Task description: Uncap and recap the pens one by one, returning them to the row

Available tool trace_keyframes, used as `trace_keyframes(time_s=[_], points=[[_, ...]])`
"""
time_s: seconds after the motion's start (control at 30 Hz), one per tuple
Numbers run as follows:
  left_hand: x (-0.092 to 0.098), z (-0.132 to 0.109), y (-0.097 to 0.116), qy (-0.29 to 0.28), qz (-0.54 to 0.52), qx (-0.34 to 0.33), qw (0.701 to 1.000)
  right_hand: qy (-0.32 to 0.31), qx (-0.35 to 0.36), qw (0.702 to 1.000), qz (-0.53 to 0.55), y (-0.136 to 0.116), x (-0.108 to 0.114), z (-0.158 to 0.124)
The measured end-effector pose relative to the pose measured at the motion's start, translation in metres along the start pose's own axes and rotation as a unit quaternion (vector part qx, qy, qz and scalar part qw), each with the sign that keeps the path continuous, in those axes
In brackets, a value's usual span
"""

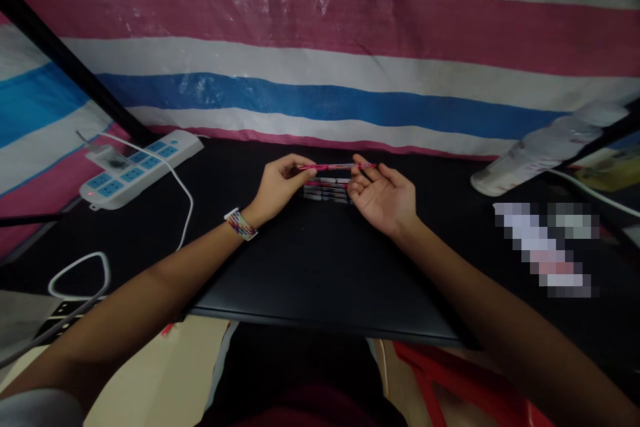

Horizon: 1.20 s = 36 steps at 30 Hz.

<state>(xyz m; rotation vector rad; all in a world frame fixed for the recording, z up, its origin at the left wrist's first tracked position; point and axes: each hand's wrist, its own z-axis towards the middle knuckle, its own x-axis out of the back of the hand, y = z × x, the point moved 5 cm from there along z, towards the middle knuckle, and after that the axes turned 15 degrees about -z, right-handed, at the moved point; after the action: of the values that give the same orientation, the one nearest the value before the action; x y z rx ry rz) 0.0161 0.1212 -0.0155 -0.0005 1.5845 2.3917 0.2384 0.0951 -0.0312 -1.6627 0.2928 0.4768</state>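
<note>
A pink pen [327, 167] is held level above the black tabletop, spanning the gap between my two hands. My left hand [279, 188], with a woven band on its wrist, pinches the pen's left end between thumb and fingers. My right hand [385, 197] is turned palm up, and its fingertips and thumb are at the pen's right end, holding it loosely. Just below, several more pens [326, 193] lie side by side in a row on the table. Their ends are partly covered by my hands.
A white power strip [145, 170] with a plugged-in adapter and cable [187, 207] lies at the left. A plastic bottle [540, 153] leans at the back right, near a blurred-out item [543, 250]. Striped sheeting [320, 67] hangs behind the black table [310, 273]. A red stool [440, 373] stands below.
</note>
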Motion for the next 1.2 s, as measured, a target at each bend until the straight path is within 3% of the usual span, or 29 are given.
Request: trace_keyframes(time_s=[0.37, 0.83, 1.2], points=[[-0.0001, 0.0001, 0.0021, -0.007, 0.003, -0.002, 1.000, 0.000, 0.012, 0.999, -0.040, 0.0005, 0.0011, 0.0016], [-0.0005, 0.0000, 0.0027, 0.003, -0.006, 0.004, 1.000, 0.003, -0.031, 0.998, 0.061, 0.0011, -0.0016, -0.0005], [-0.0015, -0.0008, 0.0047, 0.001, -0.003, 0.007, 1.000, 0.019, -0.038, 0.996, 0.079, 0.0014, -0.0026, -0.0018]])
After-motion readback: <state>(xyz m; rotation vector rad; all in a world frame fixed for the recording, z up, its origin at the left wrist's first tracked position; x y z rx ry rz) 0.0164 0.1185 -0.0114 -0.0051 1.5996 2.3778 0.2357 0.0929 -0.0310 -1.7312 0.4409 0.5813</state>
